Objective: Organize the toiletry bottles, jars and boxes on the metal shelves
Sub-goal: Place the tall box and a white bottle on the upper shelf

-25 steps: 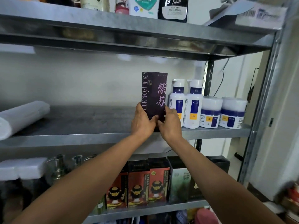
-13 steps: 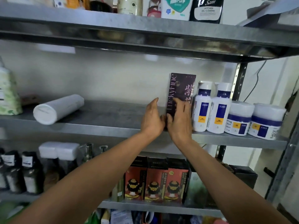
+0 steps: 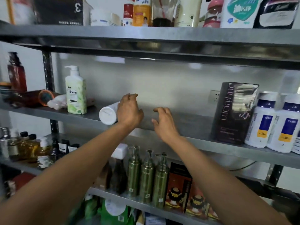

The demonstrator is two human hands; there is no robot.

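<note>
Left hand (image 3: pixel 129 112) curls onto smooth white cylindrical plastic bottle (image 3: pixel 108 114) lying on grey metal shelf (image 3: pixel 191 125); right hand (image 3: pixel 163 123) open, empty.

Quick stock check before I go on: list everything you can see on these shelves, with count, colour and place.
Purple box: one, upright, middle shelf right.
White bottles: at least two, blue-yellow labels, right of box.
White tube: one, lying, middle shelf.
Green pump bottle: one, middle shelf left.
Metallic green bottles: three, lower shelf.
Red-black boxes: several, lower shelf right.
Amber bottles: several, lower left.
Top shelf: mixed containers.
Left hand: on tube.
Right hand: open, empty.
</note>
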